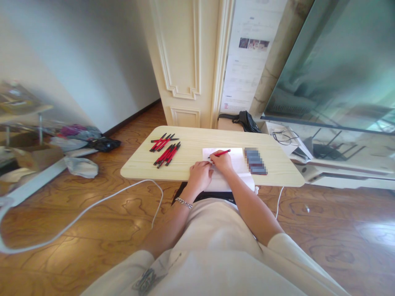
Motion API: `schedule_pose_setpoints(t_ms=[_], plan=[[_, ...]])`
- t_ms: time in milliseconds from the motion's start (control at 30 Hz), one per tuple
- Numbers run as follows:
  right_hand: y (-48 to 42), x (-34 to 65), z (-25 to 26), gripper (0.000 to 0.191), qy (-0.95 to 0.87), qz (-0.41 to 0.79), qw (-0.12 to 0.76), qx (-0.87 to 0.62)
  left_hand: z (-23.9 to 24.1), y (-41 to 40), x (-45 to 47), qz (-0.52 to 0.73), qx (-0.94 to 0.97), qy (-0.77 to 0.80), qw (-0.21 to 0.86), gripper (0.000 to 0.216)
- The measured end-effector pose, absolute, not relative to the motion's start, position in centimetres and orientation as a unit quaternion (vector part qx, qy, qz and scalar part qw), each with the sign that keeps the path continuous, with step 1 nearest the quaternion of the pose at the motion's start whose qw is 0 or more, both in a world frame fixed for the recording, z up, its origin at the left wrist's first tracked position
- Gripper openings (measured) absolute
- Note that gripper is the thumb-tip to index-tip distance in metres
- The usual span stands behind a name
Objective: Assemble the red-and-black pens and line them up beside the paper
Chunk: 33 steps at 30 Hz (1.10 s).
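A red and black pen (pixel 223 152) is gripped in my right hand (pixel 222 162), its tip down at the white paper (pixel 237 160) of a notebook or pad. My left hand (pixel 200 174) lies on the paper's left side, close beside the right hand, fingers laid down and holding nothing. The lower pages (pixel 248 181) hang over the table's near edge. To the left on the table are two groups of similar red and black pens, an upper group (pixel 161 144) and a lower group (pixel 168 155). A blurred-out dark rectangular object (pixel 256 160) lies right of the paper.
The pale wooden table (pixel 138 158) has rounded corners. A white cable (pixel 92 211) loops over the floor at left, near plastic bags (pixel 82 166). Behind the table stand a black bag (pixel 247 121) and a white box (pixel 282 137) with cables. A large dark screen (pixel 339 65) is at right.
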State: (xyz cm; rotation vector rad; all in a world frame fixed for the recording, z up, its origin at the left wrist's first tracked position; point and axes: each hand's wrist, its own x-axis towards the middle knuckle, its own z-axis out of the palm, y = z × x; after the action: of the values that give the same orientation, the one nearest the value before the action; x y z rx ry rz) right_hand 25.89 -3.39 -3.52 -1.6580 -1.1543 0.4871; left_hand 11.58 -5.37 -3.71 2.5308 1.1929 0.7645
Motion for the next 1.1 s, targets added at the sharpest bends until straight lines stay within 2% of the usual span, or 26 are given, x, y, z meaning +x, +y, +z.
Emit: schedule_pose_setpoints(t_ms=[500,733,833,900,1000,1100], plan=[[-3.1,26.2,-3.6,0.013,-0.447,0.188,0.487,-0.726,-3.2,-5.7,11.5,0.216,0.876,0.424,0.084,0.028],[-3.3,27.0,-3.4,0.024,-0.342,0.321,0.674,-0.57,-3.5,-5.1,11.3,0.223,0.874,0.426,0.069,0.028],[-3.9,27.8,-2.6,0.018,-0.297,0.373,0.753,-0.452,-3.3,-4.6,10.9,0.215,0.869,0.439,0.079,0.027],[-4.5,28.4,-1.9,0.015,-0.292,0.398,0.779,-0.386,-3.2,-4.3,10.6,0.209,0.866,0.446,0.086,0.027],[-5.6,29.6,-1.0,0.028,-0.279,0.432,0.794,-0.323,-3.0,-3.9,10.0,0.204,0.863,0.453,0.09,0.027],[-6.5,30.6,-0.3,0.026,-0.244,0.49,0.783,-0.295,-3.1,-3.5,9.8,0.203,0.863,0.453,0.089,0.027]])
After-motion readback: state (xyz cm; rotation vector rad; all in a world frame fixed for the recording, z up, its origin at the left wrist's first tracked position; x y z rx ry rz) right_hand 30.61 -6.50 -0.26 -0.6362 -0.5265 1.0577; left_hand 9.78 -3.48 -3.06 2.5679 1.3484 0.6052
